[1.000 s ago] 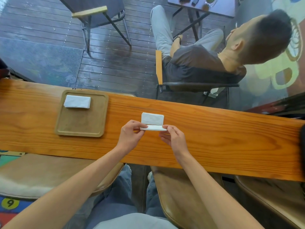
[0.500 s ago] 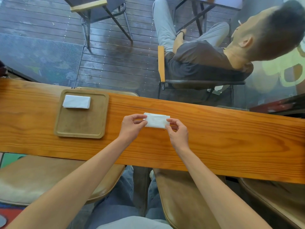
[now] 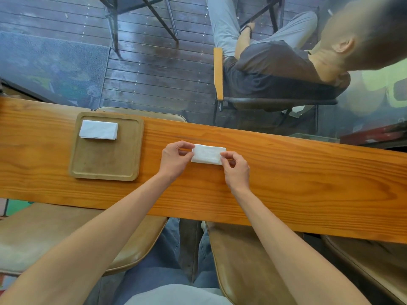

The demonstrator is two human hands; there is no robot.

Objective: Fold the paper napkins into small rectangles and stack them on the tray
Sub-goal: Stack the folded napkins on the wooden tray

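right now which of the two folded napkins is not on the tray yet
The folded napkin pinched between the left hand and right hand on the wooden counter. The other napkin lies untouched in the tray's far left corner.

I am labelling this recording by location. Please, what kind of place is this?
Probably a café or similar seating area: a long wooden counter with a serving tray, padded stools, and another person seated on a chair beyond, on dark floor planks.

The counter (image 3: 308, 183) runs off both side edges. The left hand (image 3: 174, 159) and right hand (image 3: 236, 170) cover the ends of the folded napkin (image 3: 207, 154) — its layers cannot be counted. The seated person (image 3: 286, 67) beyond is cut off top and right, blurred.
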